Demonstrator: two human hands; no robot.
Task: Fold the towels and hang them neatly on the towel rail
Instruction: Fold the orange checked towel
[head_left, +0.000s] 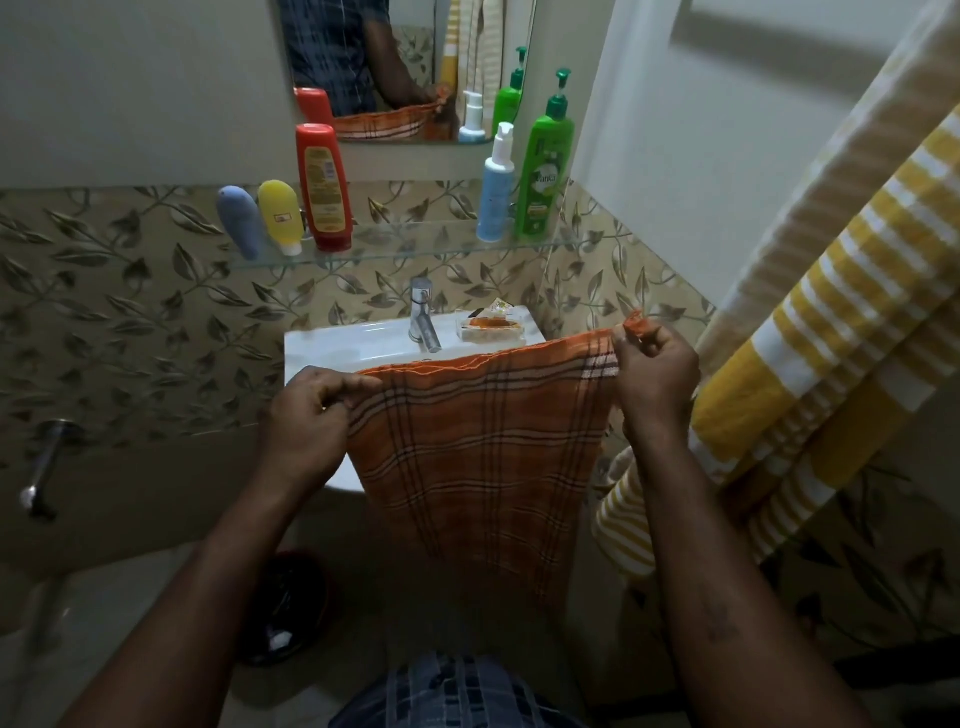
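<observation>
An orange checked towel hangs in front of me, stretched flat by its top edge over the white sink. My left hand pinches its top left corner. The top right corner is pinched in my right hand, which is slightly higher. The towel's lower end tapers down toward my waist. At the right, yellow and white striped towels hang slanted along the wall. The rail that bears them is hidden under the cloth.
A glass shelf above the sink carries several bottles: red, yellow, blue and green. A tap and a soap dish sit on the sink. A mirror is above. A dark bin stands on the floor.
</observation>
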